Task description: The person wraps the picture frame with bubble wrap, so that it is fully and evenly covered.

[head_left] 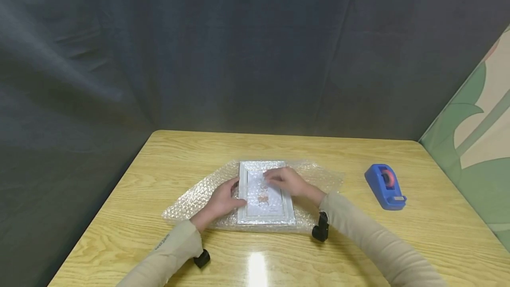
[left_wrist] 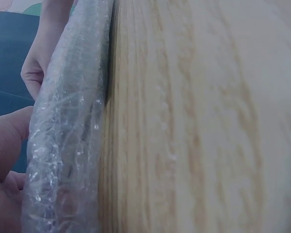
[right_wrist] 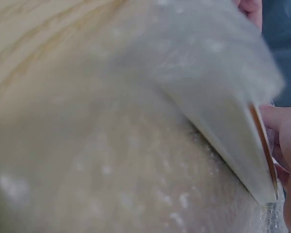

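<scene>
A white picture frame [head_left: 290, 216] with a small orange-toned picture lies face up on a sheet of bubble wrap [head_left: 191, 200]. Shiny wrap also seems to cover its face. My left hand [head_left: 224, 198] holds the frame's left side, thumb over the border. Over the frame's upper right part, my right hand [head_left: 288, 180] has bent fingers pinching what looks like the wrap; its fingertips are partly hidden. Wrap [left_wrist: 65, 145] stands bunched beside my left hand [left_wrist: 5, 150] in the left wrist view. Blurred wrap lies over the frame [right_wrist: 233, 141] in the right wrist view.
A blue tape dispenser [head_left: 384, 187] with a roll of tape stands to the right on the wooden table [head_left: 338, 152]. Dark curtain [head_left: 247, 52] hangs behind and left of the table; a patterned cloth [head_left: 478, 145] is at the right.
</scene>
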A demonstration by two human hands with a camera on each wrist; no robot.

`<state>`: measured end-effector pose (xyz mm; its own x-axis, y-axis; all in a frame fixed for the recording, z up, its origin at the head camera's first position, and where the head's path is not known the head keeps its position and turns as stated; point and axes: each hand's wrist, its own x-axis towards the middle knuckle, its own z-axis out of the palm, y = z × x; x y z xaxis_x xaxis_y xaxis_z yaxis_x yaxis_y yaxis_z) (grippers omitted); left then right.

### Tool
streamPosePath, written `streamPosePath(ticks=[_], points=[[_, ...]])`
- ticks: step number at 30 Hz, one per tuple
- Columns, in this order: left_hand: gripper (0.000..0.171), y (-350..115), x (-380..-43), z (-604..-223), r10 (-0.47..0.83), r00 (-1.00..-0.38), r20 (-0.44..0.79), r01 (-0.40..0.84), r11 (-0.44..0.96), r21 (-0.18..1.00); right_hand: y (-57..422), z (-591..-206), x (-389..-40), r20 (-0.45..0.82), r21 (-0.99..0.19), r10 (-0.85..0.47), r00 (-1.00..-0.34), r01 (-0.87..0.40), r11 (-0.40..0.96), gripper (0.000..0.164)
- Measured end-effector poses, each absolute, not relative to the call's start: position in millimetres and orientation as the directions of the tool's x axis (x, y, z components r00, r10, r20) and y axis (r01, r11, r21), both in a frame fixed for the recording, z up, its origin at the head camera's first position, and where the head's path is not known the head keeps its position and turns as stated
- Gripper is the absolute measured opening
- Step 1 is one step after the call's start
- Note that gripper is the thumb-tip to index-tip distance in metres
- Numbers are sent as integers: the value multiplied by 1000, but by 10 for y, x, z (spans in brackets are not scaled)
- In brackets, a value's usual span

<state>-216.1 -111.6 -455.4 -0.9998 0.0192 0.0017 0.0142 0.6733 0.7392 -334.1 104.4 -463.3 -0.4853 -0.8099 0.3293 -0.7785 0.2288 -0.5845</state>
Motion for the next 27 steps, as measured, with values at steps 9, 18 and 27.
streamPosePath(ticks=[9,18,27], points=[[80,-1110,-2161,-4538,11,-1000,-1,7,691,723,1070,-4644,-3248,274,-451,-839,-471,-833,320,36],[81,-1141,-2159,-4538,42,-999,-24,10,671,741,1171,-4607,-3010,152,-437,-851,-502,-807,398,71],[75,-1224,-2209,-4484,143,-989,30,116,639,760,1190,-4595,-2912,208,-373,-856,-473,-847,378,72]])
